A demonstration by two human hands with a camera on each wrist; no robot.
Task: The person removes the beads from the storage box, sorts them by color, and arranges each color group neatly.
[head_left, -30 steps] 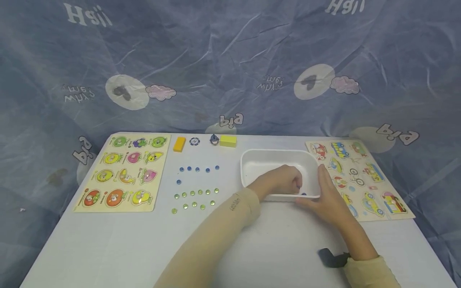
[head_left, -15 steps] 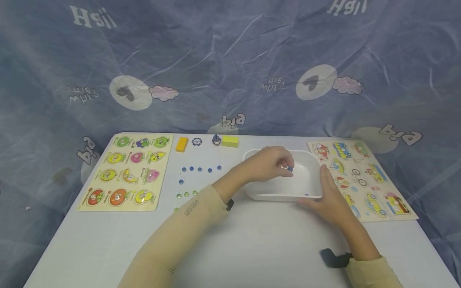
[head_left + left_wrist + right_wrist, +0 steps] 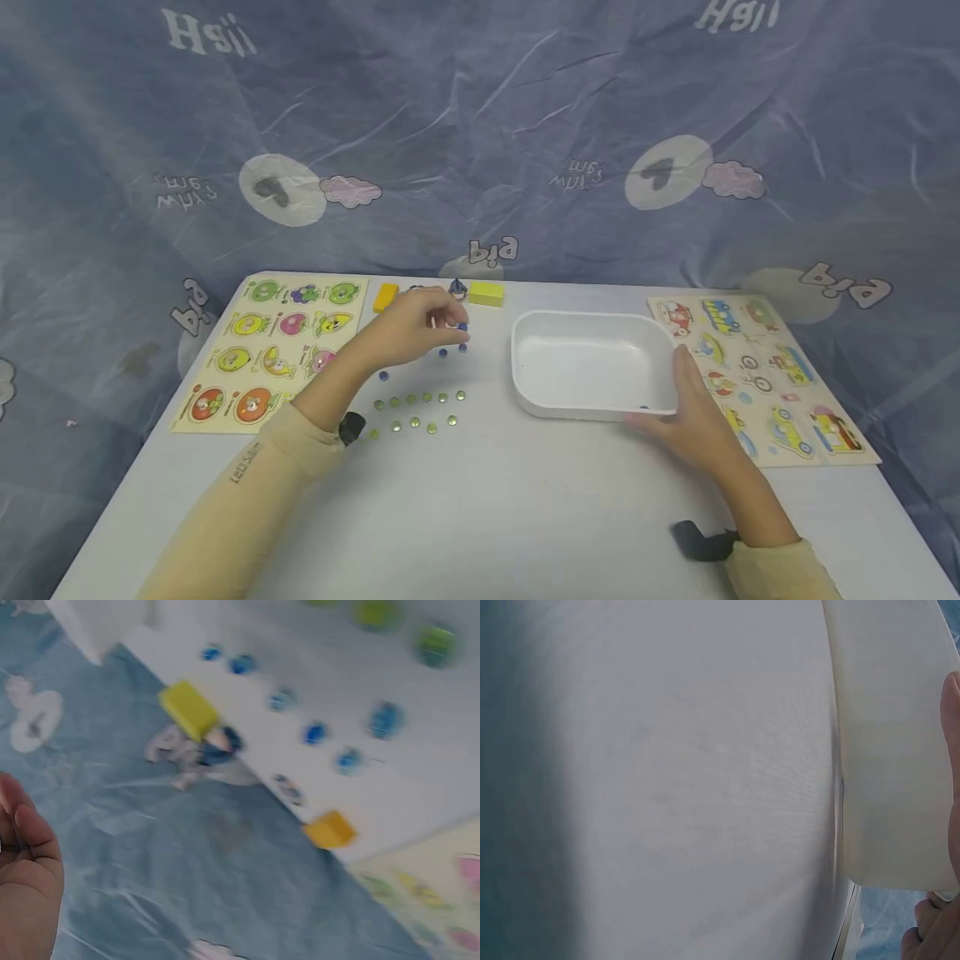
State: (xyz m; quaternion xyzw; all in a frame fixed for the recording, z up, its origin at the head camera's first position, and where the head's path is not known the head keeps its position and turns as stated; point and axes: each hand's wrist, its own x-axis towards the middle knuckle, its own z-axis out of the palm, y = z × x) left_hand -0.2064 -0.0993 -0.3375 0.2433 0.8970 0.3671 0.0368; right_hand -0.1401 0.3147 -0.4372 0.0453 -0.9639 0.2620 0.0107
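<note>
In the head view my left hand point(image 3: 411, 327) pinches a small blue bead point(image 3: 462, 327) between thumb and fingertips, above the table's back left part. Below it lie blue beads point(image 3: 443, 353), partly hidden by the hand; the left wrist view shows several blue beads point(image 3: 315, 733) in a row. Green beads point(image 3: 411, 400) form two rows nearer the front. My right hand point(image 3: 697, 417) grips the right end of a white plastic tray point(image 3: 592, 412), thumb at the near corner and fingers along the side. One blue bead point(image 3: 643, 407) shows inside the tray by its near wall.
A fruit puzzle board point(image 3: 288, 400) lies at the left, a vehicle puzzle board point(image 3: 772, 396) at the right. Along the back edge stand an orange block point(image 3: 386, 297), a small penguin figure point(image 3: 458, 289) and a yellow block point(image 3: 487, 293). A patterned blue cloth point(image 3: 480, 150) hangs behind.
My left hand has come up out of the tray with a blue bead and moved left, over the blue beads on the table. My right hand still holds the tray's right end.
</note>
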